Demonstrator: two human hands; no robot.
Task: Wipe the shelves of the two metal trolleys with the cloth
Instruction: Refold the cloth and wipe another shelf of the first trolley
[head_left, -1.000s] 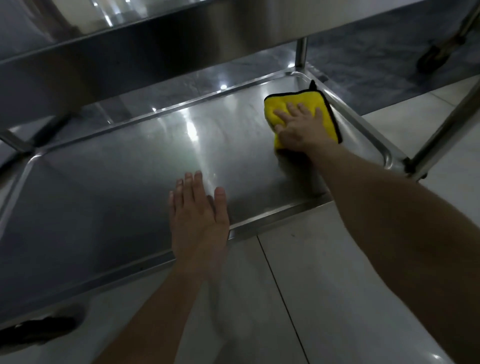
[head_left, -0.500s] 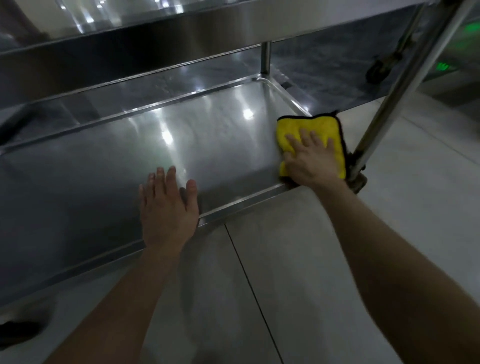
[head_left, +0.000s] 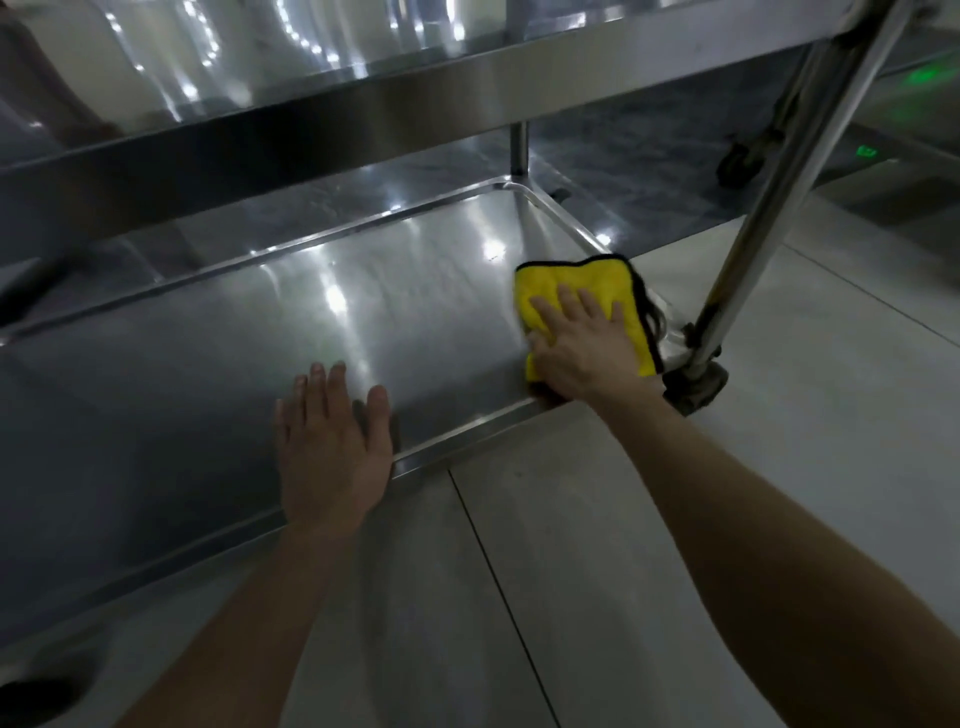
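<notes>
Pressing flat on a folded yellow cloth (head_left: 582, 283) with dark edging, the right hand (head_left: 584, 353) has its fingers (head_left: 569, 306) spread, not gripping. The cloth lies at the near right corner of the trolley's bottom shelf (head_left: 260, 338), beside the upright post (head_left: 789, 182). The left hand (head_left: 332, 447) rests open-palmed on the shelf's front rim. No readable writing shows.

Both bare forearms reach forward and down. The left hand (head_left: 332, 447) lies flat, palm down, fingers together and thumb apart. The right hand (head_left: 584, 348), farther out, presses palm down with its fingers (head_left: 571, 304) spread.
</notes>
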